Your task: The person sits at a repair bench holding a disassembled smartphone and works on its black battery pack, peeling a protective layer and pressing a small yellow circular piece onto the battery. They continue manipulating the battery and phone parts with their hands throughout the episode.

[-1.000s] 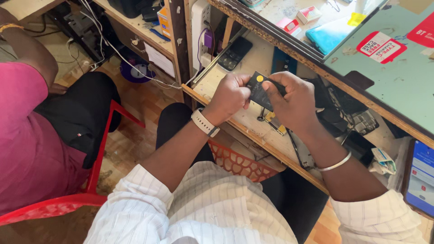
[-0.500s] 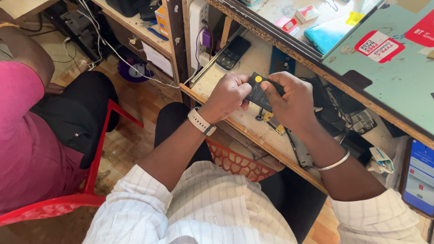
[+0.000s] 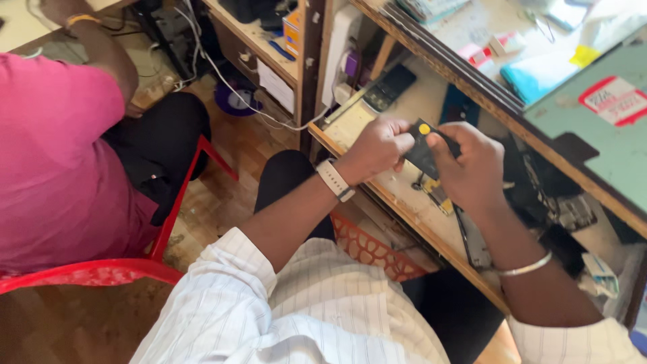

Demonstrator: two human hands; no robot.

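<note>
Both my hands hold a small flat black device (image 3: 423,147) with a round yellow dot on it, above a low wooden shelf (image 3: 404,202). My left hand (image 3: 377,145) is closed around the device's left edge; a white watch sits on that wrist. My right hand (image 3: 470,165) grips its right side with the thumb across the top; a thin silver bangle circles that wrist. Most of the device is hidden by my fingers.
On the shelf lie a dark phone (image 3: 389,86), small parts and black tools (image 3: 539,195). A green work surface (image 3: 593,128) with a red sticker is above. An orange basket (image 3: 377,249) sits under the shelf. A person in a pink shirt (image 3: 60,155) sits on a red chair (image 3: 87,273) at left.
My hands have stayed together on the black device; they sit slightly higher and more to the right in view as the camera shifts.
</note>
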